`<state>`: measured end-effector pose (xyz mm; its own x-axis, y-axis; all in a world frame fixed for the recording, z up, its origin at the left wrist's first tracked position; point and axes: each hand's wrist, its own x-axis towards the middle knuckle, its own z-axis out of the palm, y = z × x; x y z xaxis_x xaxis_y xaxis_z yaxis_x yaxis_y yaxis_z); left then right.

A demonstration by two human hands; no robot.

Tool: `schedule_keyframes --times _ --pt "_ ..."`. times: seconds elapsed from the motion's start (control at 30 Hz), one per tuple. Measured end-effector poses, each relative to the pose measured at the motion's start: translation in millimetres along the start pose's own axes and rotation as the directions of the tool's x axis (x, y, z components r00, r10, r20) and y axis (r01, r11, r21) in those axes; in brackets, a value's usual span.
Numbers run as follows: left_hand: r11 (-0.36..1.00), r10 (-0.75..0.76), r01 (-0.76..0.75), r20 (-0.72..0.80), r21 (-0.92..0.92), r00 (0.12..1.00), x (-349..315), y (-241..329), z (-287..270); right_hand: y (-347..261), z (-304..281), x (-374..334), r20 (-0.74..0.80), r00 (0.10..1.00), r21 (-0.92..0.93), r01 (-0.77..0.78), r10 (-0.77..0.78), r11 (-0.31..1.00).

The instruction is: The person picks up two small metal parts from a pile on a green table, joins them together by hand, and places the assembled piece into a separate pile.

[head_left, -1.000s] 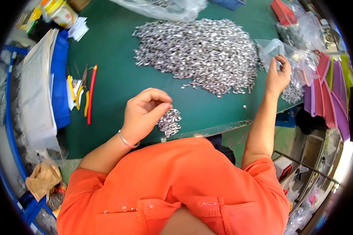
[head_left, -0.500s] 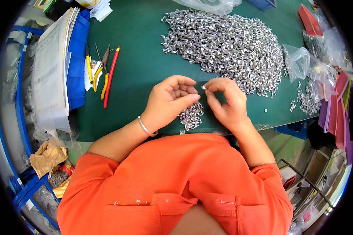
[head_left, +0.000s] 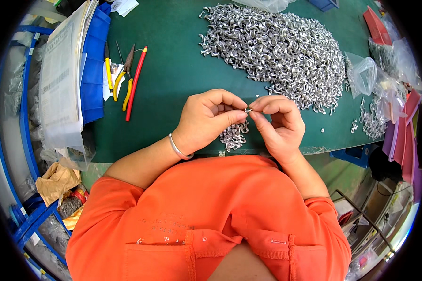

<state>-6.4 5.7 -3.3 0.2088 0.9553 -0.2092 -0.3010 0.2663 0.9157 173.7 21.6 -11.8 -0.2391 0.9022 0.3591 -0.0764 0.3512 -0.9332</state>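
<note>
A small curved silver metal piece point(head_left: 248, 110) is pinched between both hands above the green table. My left hand point(head_left: 210, 114), with a silver bangle point(head_left: 179, 147) on its wrist, grips one end between thumb and forefinger. From the other side my right hand point(head_left: 280, 122) holds it by thumb and fingertips. Below my left fingers lies a small heap of similar silver pieces point(head_left: 233, 136), partly covered by that hand. Beyond my hands spreads a big pile of curved silver pieces point(head_left: 286, 56).
Yellow-handled pliers point(head_left: 128, 93) and a red pencil-like stick point(head_left: 137, 84) lie at left beside a blue bin point(head_left: 93, 79) with papers. Clear plastic bags point(head_left: 362, 75), more loose metal pieces point(head_left: 372, 117) and a red tray point(head_left: 376, 28) occupy the right.
My hands have come together, and my left fingers have closed on the small metal piece that my right hand held alone. The view has shifted slightly.
</note>
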Motion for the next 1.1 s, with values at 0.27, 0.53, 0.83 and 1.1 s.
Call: schedule_keyframes --times 0.27,0.53,0.83,1.1 --pt "0.996 -0.088 0.088 -0.008 -0.021 0.996 0 9 1 1 3 -2 -0.043 0.998 -0.027 0.046 -0.047 0.999" --pt "0.997 -0.050 0.053 -0.044 0.057 0.998 -4 5 1 -17 -44 27 0.130 0.913 -0.554 0.390 -0.386 0.735" --pt "0.999 -0.044 0.045 -0.037 0.026 0.998 -1 -1 -1 -4 -203 57 -0.378 0.745 -0.920 -0.239 -0.549 0.309" --pt "0.997 -0.057 0.058 -0.017 0.046 0.998 -1 1 -1 6 -39 16 0.265 0.960 -0.809 0.274 -0.093 0.521"
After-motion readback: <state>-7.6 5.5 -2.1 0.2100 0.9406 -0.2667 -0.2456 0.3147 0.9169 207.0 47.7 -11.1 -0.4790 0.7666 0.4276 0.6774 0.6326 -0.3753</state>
